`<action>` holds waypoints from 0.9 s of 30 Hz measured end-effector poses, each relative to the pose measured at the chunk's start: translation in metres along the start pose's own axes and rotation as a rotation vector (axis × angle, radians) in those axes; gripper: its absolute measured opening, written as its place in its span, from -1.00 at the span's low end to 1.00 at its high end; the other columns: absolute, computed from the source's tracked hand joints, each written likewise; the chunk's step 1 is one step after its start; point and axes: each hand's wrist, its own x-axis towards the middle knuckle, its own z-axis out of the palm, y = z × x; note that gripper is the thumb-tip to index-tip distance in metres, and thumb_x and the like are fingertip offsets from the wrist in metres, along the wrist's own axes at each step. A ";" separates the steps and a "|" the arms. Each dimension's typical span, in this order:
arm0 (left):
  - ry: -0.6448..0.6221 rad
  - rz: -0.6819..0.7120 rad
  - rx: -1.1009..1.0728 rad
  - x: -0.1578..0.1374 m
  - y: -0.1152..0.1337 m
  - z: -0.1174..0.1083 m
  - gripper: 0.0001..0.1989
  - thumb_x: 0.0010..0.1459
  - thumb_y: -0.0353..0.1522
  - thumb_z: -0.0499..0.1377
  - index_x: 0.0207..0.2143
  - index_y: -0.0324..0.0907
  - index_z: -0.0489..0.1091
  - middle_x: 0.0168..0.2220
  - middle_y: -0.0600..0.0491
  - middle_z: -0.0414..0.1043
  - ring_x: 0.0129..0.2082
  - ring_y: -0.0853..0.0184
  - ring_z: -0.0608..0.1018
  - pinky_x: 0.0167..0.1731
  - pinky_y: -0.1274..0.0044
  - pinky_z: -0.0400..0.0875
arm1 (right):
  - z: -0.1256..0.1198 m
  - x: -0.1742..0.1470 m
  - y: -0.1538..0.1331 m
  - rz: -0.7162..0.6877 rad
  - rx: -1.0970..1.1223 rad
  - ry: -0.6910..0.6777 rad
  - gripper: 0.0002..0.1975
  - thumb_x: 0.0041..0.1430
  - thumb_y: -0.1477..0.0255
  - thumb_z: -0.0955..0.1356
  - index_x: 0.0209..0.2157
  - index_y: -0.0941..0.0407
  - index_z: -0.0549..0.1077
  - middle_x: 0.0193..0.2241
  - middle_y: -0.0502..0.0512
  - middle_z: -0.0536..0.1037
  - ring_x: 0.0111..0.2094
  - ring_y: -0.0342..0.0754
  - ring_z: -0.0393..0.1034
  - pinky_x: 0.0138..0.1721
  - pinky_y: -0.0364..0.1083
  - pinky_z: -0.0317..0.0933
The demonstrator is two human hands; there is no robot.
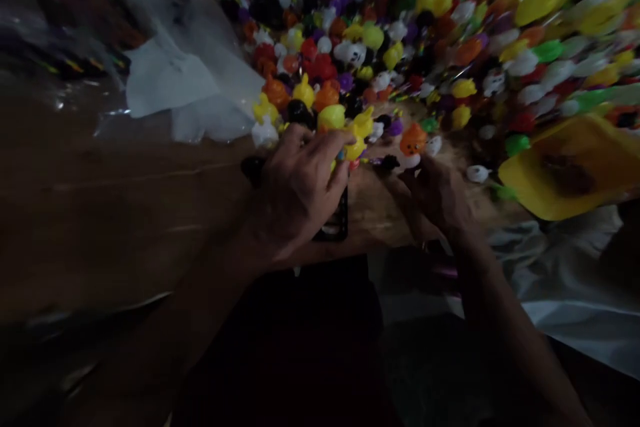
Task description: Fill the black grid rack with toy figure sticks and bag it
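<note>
My left hand (305, 180) is curled over the near edge of a heap of small plastic toy figures, thumb and index finger closed at a yellow toy figure (356, 145). Part of that grip is hidden behind the fingers. Under the palm, a black-framed flat object (343, 223) shows only its right side. To the right, my right hand (437, 190) has its fingers pinched at the base of an orange toy figure (413, 139) with a dark printed face and a white lower part. Black and purple pieces lie between the hands.
The colourful heap of toy figures (325, 67) spreads across the back of the wooden table (125, 207). Clear plastic bags (200, 73) lie at left. A yellow scoop-like container (540, 177) sits at right, beside pale cloth or sheeting (585, 313). The picture is dim and blurred.
</note>
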 end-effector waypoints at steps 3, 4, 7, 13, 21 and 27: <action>-0.036 -0.020 0.011 0.001 0.000 -0.002 -0.81 0.23 -0.44 0.23 -0.09 -0.16 0.46 -0.17 0.05 0.54 -0.16 0.24 0.53 -0.15 0.42 0.51 | 0.021 -0.034 -0.027 0.009 0.176 -0.019 -0.77 0.28 0.27 0.33 -0.37 0.13 0.43 -0.50 0.02 0.41 -0.50 -0.11 0.28 -0.46 -0.12 0.12; -0.044 -0.024 0.016 0.001 0.000 -0.003 -0.85 0.24 -0.44 0.23 -0.12 -0.15 0.46 -0.18 0.06 0.54 -0.16 0.26 0.53 -0.14 0.44 0.51 | 0.028 -0.039 -0.033 -0.001 0.231 0.000 -0.78 0.28 0.27 0.32 -0.36 0.12 0.43 -0.48 0.03 0.42 -0.49 -0.10 0.30 -0.45 -0.11 0.15; -0.043 -0.014 0.014 0.003 -0.003 -0.005 -0.92 0.26 -0.42 0.22 -0.18 -0.16 0.46 -0.21 0.06 0.56 -0.19 0.28 0.56 -0.18 0.44 0.53 | 0.046 -0.043 -0.039 -0.063 0.360 0.076 -0.83 0.27 0.30 0.32 -0.32 0.10 0.46 -0.42 0.10 0.51 -0.41 -0.02 0.41 -0.38 -0.05 0.31; -0.050 0.024 -0.032 0.005 -0.005 -0.007 -0.93 0.25 -0.43 0.25 -0.20 -0.18 0.47 -0.25 0.07 0.58 -0.20 0.27 0.57 -0.18 0.44 0.53 | 0.072 -0.041 -0.051 0.123 0.678 0.184 -0.83 0.21 0.29 0.42 -0.24 0.08 0.57 -0.30 0.09 0.63 -0.28 0.02 0.54 -0.23 0.01 0.45; -0.069 0.021 -0.035 0.005 -0.006 -0.004 -0.93 0.28 -0.39 0.22 -0.18 -0.16 0.48 -0.25 0.09 0.57 -0.19 0.31 0.56 -0.17 0.48 0.51 | 0.089 -0.034 -0.062 0.021 0.642 0.232 -0.88 0.25 0.36 0.40 -0.23 0.07 0.58 -0.27 0.07 0.65 -0.25 -0.01 0.56 -0.16 0.00 0.46; -0.090 0.008 -0.026 0.004 -0.006 0.000 -0.84 0.29 -0.42 0.18 -0.09 -0.18 0.48 -0.20 0.07 0.57 -0.15 0.26 0.52 -0.14 0.48 0.49 | 0.091 -0.037 -0.062 -0.109 0.378 0.246 -0.88 0.32 0.37 0.32 -0.21 0.07 0.50 -0.32 0.16 0.62 -0.25 0.05 0.54 -0.18 0.02 0.44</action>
